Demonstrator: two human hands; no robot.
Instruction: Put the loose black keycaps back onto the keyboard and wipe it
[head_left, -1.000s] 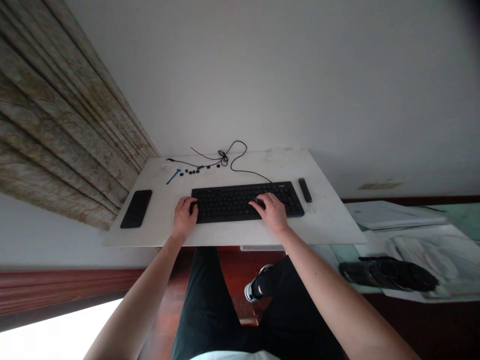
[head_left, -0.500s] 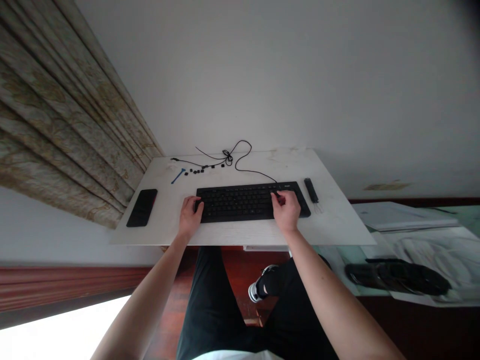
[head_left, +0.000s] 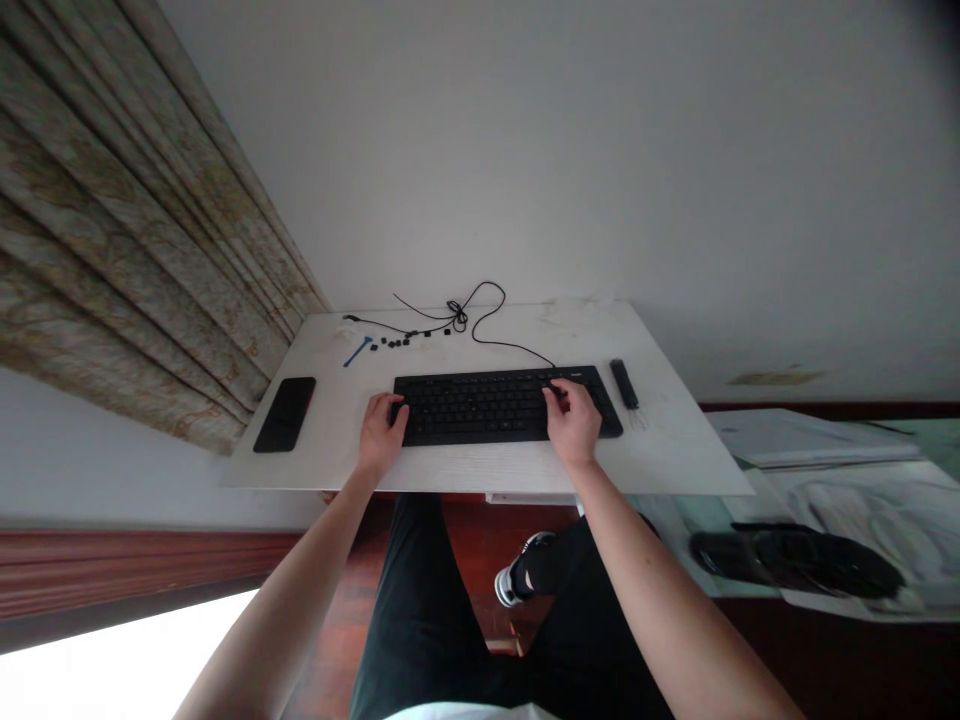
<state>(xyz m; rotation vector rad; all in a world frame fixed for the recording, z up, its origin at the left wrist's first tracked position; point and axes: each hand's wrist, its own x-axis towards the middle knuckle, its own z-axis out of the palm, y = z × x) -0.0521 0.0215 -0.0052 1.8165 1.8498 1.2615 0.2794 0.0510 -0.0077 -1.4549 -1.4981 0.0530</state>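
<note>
A black keyboard [head_left: 480, 412] lies flat on the white desk. My left hand [head_left: 382, 432] is closed on its left end, thumb over the near corner and fingers along the side. Over the keyboard's right part, my right hand [head_left: 574, 422] has thumb and fingers pinched together at the keys; whatever is between the fingertips is too small and dark to make out. Beyond the keyboard, several loose black keycaps [head_left: 406, 342] lie in a rough row. A blue plastic tool [head_left: 358, 352] rests left of them.
A black phone [head_left: 285, 415] lies at the desk's left. Right of the keyboard is a black-handled tool [head_left: 623, 383] with thin wire prongs. The keyboard's black cable [head_left: 499, 342] loops behind it in a tied bundle. A white shelf top with papers and a black object [head_left: 795, 556] stands at right.
The view has shifted very slightly. Both hands stay at the same places on the keyboard, with little visible movement in the right fingers.
</note>
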